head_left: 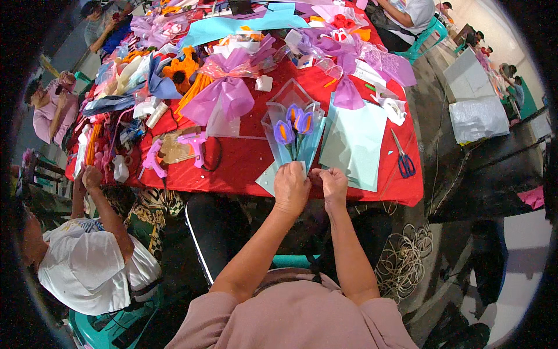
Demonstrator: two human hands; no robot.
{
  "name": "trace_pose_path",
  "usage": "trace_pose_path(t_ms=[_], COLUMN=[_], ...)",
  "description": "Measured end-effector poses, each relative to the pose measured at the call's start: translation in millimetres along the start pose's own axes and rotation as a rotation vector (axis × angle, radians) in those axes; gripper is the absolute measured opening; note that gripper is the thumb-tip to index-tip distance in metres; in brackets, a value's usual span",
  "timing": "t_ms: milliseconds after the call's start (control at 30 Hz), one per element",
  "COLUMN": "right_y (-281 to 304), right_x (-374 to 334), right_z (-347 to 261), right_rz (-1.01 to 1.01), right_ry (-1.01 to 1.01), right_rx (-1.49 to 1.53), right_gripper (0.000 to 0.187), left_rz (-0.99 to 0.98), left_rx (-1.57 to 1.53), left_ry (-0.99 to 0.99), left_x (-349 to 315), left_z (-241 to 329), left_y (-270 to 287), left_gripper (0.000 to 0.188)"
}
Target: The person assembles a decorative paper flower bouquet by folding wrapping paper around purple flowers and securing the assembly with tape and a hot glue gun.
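Note:
At the table's near edge my left hand (292, 189) is closed round the lower end of a small bouquet. Its purple flowers with orange centres (294, 124) stand on green stems, in front of pale blue and see-through wrapping (314, 146) that fans out behind them. Close beside it on the right, my right hand (332, 185) is closed with thumb and fingers pressed together; what they pinch is too small to make out. A pale green sheet of wrapping paper (353, 145) lies just beyond the right hand. Blue-handled scissors (405, 163) rest to its right.
Two pink glue guns (193, 145) lie left on the red tablecloth (244, 174). Finished purple-wrapped bouquets (229, 87) and an orange flower (181, 71) crowd the far side. A person in white (87, 262) works at left. Coiled cable (405, 262) lies on the floor, right.

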State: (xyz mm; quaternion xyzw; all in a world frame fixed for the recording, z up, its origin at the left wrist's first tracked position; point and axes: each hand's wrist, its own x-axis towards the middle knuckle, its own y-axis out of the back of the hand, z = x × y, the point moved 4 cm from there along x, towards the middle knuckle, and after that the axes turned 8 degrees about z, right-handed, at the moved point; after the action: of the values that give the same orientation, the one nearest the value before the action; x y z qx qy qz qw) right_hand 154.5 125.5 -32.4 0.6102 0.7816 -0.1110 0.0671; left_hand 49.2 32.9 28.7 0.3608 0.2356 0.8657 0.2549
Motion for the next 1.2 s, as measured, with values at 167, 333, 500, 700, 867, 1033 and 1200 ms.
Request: trace_pose_path(t_ms=[167, 333, 500, 700, 867, 1033, 1200], right_y=[-7, -10, -13, -15, -17, -22, -26], right_x=[-5, -5, -10, -12, -14, -19, -20], right_z=[-5, -9, -16, -14, -8, -12, -14], right_rz=[-0.024, -0.034, -0.032, 0.027, 0.095, 0.109, 0.099], right_ry=[-0.016, -0.040, -0.026, 0.065, 0.112, 0.160, 0.148], right_rx=[0.122, 0.110, 0.075, 0.074, -0.026, -0.107, -0.111], right_gripper=[0.006, 0.007, 0.008, 0.009, 0.012, 0.015, 0.013], left_rz=[-0.003, 0.003, 0.012, 0.009, 0.016, 0.010, 0.070], left_rx=[-0.037, -0.039, -0.034, -0.041, -0.017, 0.003, -0.028], left_ry=[-0.017, -0.026, -0.039, -0.066, -0.086, -0.088, -0.094], left_x=[0, 0, 0, 0, -2, -1, 1], left_z=[-1, -2, -3, -2, -6, -4, -4], left_y=[3, -1, -1, 0, -4, -1, 1], left_gripper=[0.036, 0.035, 0.033, 0.031, 0.037, 0.034, 0.025])
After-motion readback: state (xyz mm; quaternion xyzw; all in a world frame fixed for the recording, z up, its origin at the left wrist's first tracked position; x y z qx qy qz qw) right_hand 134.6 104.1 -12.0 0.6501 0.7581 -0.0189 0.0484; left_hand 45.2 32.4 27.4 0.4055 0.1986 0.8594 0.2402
